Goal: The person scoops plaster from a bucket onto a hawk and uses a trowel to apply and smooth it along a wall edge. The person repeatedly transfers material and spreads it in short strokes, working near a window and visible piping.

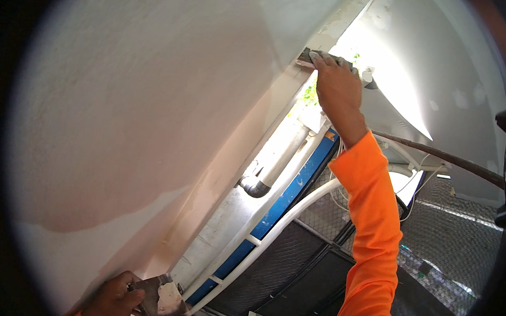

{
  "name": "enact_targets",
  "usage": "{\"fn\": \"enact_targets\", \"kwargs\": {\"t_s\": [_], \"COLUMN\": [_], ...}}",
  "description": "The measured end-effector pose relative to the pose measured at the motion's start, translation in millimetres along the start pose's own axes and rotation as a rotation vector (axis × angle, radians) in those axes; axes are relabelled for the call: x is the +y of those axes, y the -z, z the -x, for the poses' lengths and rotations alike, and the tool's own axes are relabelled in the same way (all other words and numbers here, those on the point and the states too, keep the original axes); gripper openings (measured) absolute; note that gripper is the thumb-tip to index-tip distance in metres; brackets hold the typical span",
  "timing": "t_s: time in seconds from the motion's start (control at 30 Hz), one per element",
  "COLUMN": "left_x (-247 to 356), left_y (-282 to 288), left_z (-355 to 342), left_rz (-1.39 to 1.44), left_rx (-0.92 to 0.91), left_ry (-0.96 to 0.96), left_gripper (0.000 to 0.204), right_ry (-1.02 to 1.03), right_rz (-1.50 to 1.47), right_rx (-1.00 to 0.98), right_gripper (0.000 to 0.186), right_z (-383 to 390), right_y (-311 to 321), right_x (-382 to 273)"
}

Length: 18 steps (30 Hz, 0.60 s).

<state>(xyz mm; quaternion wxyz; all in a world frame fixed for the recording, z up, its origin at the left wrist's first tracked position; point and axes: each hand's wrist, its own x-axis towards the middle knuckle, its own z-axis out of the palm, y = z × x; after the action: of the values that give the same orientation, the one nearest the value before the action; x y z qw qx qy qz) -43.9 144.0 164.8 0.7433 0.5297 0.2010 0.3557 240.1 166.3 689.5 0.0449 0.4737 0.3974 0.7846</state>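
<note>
My right hand (339, 86), reaching far up in an orange sleeve, has its fingers bent over a dark flat plastering blade (305, 58). That blade lies across the narrow edge face of the wall (219, 173); the fingers hide much of it. Low on the left, my left hand (114, 298) grips a metal scraper (150, 302), thumb along its side. A lump of pale filler (170, 299) sits on the scraper's face. Part of the left hand and the tool's handle are cut off by the lower rim. The broad wall face (143, 98) shows pinkish and white patches.
Beyond the wall edge run a pipe with a dark elbow (255, 187), a white railing (295, 212) and a blue beam (273, 209). Dark mesh panels (277, 264) lie below. A brown rod (442, 153) and thin cables cross behind my right arm. Bright daylight enters at the top.
</note>
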Motion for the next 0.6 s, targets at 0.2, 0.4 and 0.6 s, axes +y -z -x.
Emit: {"fn": "enact_targets", "kwargs": {"t_s": [0.2, 0.4, 0.6], "left_x": [-6, -10, -5], "left_y": [3, 5, 4], "left_z": [-4, -3, -4], "left_rz": [0.022, 0.02, -0.001], "left_rx": [-0.024, -0.018, -0.01], "left_ry": [0.021, -0.009, 0.03], "left_gripper": [0.05, 0.047, 0.039], "right_ry": [-0.016, 0.062, 0.025], "right_rz": [0.035, 0.033, 0.094], "right_rx": [0.179, 0.106, 0.081], "right_gripper": [0.027, 0.036, 0.044], "right_z": [-48, -48, -16], "right_y": [1, -18, -17], "right_x": [38, 34, -1]}}
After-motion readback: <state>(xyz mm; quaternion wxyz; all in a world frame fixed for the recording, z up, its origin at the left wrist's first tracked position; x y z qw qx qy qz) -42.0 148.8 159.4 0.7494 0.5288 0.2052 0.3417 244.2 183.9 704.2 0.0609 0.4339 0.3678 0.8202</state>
